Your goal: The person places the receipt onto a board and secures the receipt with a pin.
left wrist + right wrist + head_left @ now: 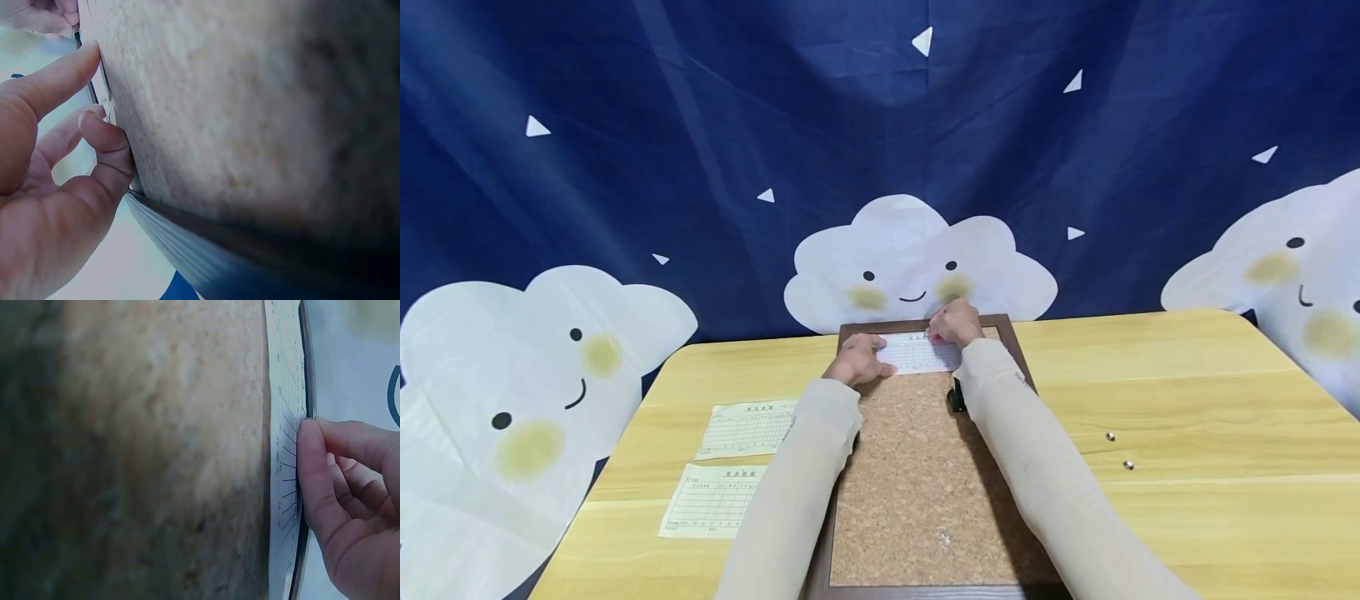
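A printed paper form (917, 357) lies against the top of a cork board (917, 467) with a dark frame. At the form's left edge is my left hand (859, 360), its thumb and fingers spread on the paper and board. In the left wrist view the left hand (62, 162) shows a bent thumb close to the frame. My right hand (957, 323) is at the form's upper edge. Between its thumb and index finger it pinches a small metal thumbtack (309, 418), mostly hidden by the fingertips.
Two more paper forms (748, 429) lie on the wooden table (1225, 400) left of the board, partly behind the left sleeve. Two silver thumbtacks (1110, 437) sit on the table to the right. A blue curtain (880, 117) with clouds hangs behind.
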Demonstrator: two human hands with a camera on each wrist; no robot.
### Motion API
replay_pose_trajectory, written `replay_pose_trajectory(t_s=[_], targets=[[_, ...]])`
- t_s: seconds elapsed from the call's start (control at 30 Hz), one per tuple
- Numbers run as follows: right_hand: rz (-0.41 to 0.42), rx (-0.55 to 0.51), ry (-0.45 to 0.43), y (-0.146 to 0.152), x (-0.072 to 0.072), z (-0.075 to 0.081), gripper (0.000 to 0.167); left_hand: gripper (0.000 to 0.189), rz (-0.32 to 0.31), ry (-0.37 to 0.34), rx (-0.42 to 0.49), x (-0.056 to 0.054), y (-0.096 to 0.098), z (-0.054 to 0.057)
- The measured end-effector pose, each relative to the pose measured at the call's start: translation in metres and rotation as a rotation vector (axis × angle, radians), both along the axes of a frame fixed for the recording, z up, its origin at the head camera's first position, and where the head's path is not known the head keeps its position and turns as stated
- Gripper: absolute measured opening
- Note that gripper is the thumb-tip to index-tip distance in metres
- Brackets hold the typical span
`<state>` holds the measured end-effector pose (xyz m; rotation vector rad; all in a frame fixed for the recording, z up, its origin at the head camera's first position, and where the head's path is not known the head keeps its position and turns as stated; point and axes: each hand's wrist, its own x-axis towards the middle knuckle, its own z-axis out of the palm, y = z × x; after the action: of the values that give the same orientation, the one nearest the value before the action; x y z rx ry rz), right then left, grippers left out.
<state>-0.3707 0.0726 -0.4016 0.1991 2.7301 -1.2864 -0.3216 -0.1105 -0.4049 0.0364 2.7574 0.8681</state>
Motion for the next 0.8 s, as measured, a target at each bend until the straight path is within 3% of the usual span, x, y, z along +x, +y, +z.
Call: replay_pose_trajectory(t_s=[0.27,0.43,0.8], targets=[[0.004,0.026,0.024,0.0014,0.0006,-0.0014,0.004,0.055,-0.014,0.012,-0.033,-0.0007,0.0014,-0.0008],[0.015,0.077,0.044,0.0013,0.0003,-0.0030,0.010,0.055,-0.020,0.014,-0.034,-0.0003,0.0012,-0.0007],[-0.008,0.057,0.044,-0.0017,-0.0023,-0.0049,0.006,0.055,-0.013,0.025,-0.013,-0.0004,0.0005,0.0001]])
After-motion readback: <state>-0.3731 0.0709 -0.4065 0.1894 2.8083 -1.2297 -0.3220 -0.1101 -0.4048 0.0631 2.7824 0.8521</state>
